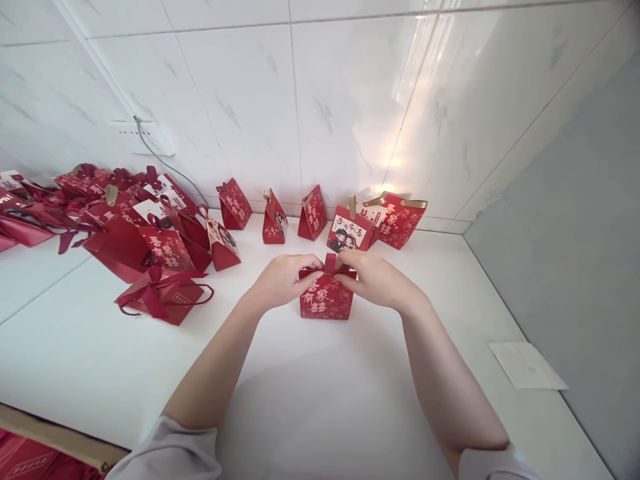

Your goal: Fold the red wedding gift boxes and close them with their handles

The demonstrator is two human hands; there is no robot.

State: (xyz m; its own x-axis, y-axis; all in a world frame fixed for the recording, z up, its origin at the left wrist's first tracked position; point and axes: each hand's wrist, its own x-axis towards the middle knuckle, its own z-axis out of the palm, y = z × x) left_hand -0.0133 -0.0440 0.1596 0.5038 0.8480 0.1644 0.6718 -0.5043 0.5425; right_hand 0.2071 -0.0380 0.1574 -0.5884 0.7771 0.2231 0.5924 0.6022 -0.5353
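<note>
A red gift box point(326, 299) with white lettering stands upright on the white table in front of me. My left hand point(290, 279) pinches the left part of its top edge between thumb and fingers. On the right part of that edge, my right hand point(367, 277) is closed the same way. Between the two hands a red ribbon loop point(331, 263) rises from the middle of the top. Just behind, close to my right hand, stands another red box point(345, 230) with a cartoon couple on a white panel.
More red boxes, such as one point(313, 213) with a gold loop, line the tiled wall. A heap of red boxes point(120, 207) with ribbons lies at the left. White paper point(527, 365) rests at the right edge; an open carton point(55, 433) sits lower left.
</note>
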